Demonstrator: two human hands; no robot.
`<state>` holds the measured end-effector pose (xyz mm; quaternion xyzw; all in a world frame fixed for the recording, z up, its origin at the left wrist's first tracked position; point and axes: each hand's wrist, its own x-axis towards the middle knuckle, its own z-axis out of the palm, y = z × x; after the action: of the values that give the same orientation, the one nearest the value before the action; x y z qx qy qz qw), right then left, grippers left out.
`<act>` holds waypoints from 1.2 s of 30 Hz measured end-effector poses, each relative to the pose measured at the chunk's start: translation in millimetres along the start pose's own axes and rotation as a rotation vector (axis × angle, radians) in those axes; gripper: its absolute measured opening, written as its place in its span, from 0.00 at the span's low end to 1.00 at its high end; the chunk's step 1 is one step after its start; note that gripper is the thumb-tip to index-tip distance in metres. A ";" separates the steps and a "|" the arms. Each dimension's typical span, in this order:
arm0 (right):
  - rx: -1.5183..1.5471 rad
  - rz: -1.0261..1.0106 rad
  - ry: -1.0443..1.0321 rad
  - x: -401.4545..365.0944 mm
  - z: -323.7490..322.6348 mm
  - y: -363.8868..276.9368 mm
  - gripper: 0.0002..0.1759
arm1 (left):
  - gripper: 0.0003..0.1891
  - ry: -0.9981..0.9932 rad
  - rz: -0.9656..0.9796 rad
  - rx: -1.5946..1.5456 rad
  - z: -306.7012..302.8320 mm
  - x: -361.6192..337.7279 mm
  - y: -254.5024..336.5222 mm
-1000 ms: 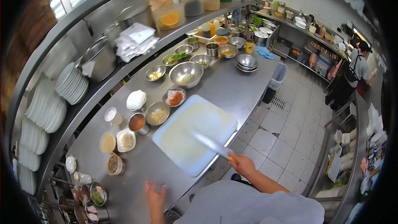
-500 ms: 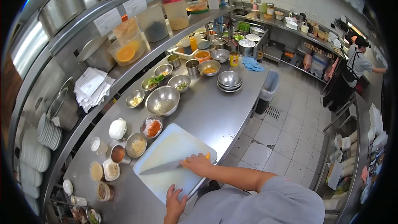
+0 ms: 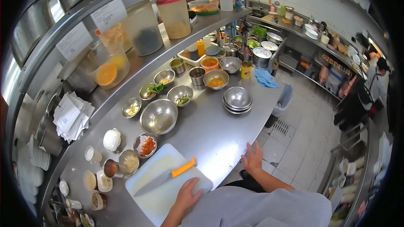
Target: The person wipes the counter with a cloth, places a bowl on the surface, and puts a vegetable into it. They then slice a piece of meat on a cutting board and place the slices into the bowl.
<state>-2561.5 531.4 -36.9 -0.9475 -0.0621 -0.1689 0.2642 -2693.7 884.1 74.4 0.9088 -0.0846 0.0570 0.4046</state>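
A kitchen knife (image 3: 160,181) with an orange handle lies on the white cutting board (image 3: 145,201), its blade pointing left. My left hand (image 3: 188,193) is at the board's near right edge, fingers stretched out, holding nothing. Off to the right, my right hand (image 3: 253,159) is open at the front edge of the steel table (image 3: 202,132), fingers apart and away from the knife. Just beyond the board sits a small bowl of chopped orange-red food (image 3: 147,146). A bowl with pale minced food (image 3: 129,162) stands to its left.
A large steel bowl (image 3: 159,117) and several smaller ones line the table's far side. Stacked steel bowls (image 3: 237,100) stand at right, near a blue cloth (image 3: 266,78). Overhead runs a shelf with tubs (image 3: 174,19). A person (image 3: 370,88) stands across the aisle.
My right hand has let go of the knife and moved right to the table edge. The knife now lies loose, and my left hand rests further over the board's edge. The view has shifted.
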 end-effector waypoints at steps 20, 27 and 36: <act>-0.136 0.189 -0.230 502.1 3.8 314.9 0.50 | 0.36 -0.178 -1.011 0.160 143.2 49.0 111.3; -0.143 -0.093 -0.075 432.0 24.3 317.6 0.31 | 0.34 -0.059 -1.058 0.091 175.0 -0.8 117.5; 0.181 -0.385 -0.527 197.9 -20.0 152.1 0.27 | 0.29 0.219 -0.918 -0.225 194.4 64.2 140.6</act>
<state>-2350.7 396.9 -24.0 -0.9021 -0.3209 0.0414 0.2855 -2652.1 639.7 58.0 0.7917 0.3623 -0.0416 0.4902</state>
